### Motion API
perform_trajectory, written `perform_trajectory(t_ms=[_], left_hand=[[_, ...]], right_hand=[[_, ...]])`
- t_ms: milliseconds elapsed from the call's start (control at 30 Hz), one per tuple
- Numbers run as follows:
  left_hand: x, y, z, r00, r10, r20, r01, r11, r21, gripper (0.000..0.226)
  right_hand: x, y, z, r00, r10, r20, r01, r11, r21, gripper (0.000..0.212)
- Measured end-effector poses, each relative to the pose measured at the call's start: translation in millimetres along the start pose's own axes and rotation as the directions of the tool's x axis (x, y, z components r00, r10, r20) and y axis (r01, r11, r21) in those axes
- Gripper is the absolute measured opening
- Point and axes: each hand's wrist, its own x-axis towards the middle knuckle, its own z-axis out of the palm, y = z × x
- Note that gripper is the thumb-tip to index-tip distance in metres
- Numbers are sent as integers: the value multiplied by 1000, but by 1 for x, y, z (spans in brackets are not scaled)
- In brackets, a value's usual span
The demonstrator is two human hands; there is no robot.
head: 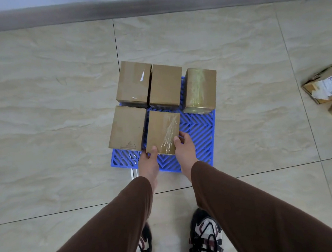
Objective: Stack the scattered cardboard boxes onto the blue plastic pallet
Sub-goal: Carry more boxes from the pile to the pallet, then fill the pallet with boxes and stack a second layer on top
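1. Shoes and brown sleeves: seen nearest the camera, on the tiled floor just short of the pallet. A trip on the pallet edge is judged possible if a step forward is taken while the box is held.
2. Left hand: closed on the near left corner of the taped box, thumb laid on its top face.
3. Right hand: closed on the near right edge of the same box, fingers hidden down its side. Pinching of those fingers against the grid is judged a risk if the box is dropped rather than lowered.
4. Taped box: held by both hands in the middle of the near row, over the blue plastic pallet; whether it rests on the grid cannot be told. Its glossy tape is judged slippery under the thumbs.
5. Near left box: just beside the held box, overhanging the pallet's left edge. A sideways nudge from the held box is judged enough to push it further off.
6. Near right slot: bare blue grid, nothing standing in the way.
7. Far row: three boxes, left, middle, right; the left pair close together, the right one apart. They bound any forward slide of the held box.
8. Torn carton: on the floor, well apart at the right, not yet stacked.
9. Grey skirting: along the far wall, clear of the work.
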Motion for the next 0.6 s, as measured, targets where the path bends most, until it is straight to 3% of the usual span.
perform_trajectory(t_ms=[233,400,600], left_hand=[[-20,4,-8,997,-59,-42,62,996,65,84],[-84,12,-8,999,-52,-1,52,990,132,57],[-168,62,18,990,89,113,-118,953,278,63]], right_hand=[[-16,-3,-20,1000,-20,1,20,998,-60,50],[-59,-16,-71,994,-6,-110,-5,995,-100,49],[-126,-62,-152,973,-14,-232,-4,997,-76,47]])
